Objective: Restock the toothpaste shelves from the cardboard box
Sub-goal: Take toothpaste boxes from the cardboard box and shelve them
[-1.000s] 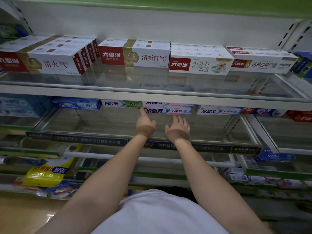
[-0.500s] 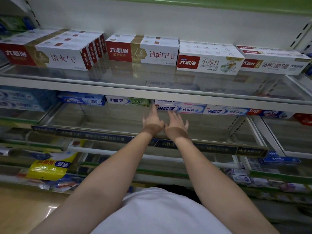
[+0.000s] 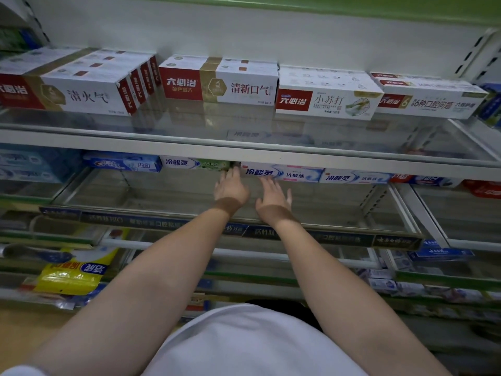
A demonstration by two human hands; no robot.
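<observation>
Both arms reach into the middle glass shelf [image 3: 352, 213]. The left hand [image 3: 230, 187] lies flat with its fingers straight, the tips touching the gap between two toothpaste boxes at the far edge; it grips nothing. The right hand [image 3: 272, 195] is beside it, fingers spread and straight, tips just short of the pink-and-blue toothpaste box [image 3: 282, 173], holding nothing.

Along the back of that shelf I count six boxes in a row that I can make out: a blue box [image 3: 123, 162] at the left, then a white box with a green end [image 3: 195, 164], the pink-and-blue one, another white-and-blue box [image 3: 355, 177] just to its right, a red-and-blue box [image 3: 423, 181], and a red box [image 3: 482, 188] at the far right. The middle three carry the same blue brand lettering. The near part of the shelf is bare glass.

On the top shelf [image 3: 244, 147] stand four groups of white-and-red cartons: a tall stack [image 3: 81, 88] at the left, a gold-banded carton [image 3: 218, 82], a baking-soda carton [image 3: 325, 100], and a flatter one [image 3: 428, 101] at the right. How many lie behind each front I cannot tell.

Lower left, a yellow packet [image 3: 73, 275] sits on a lower shelf.
</observation>
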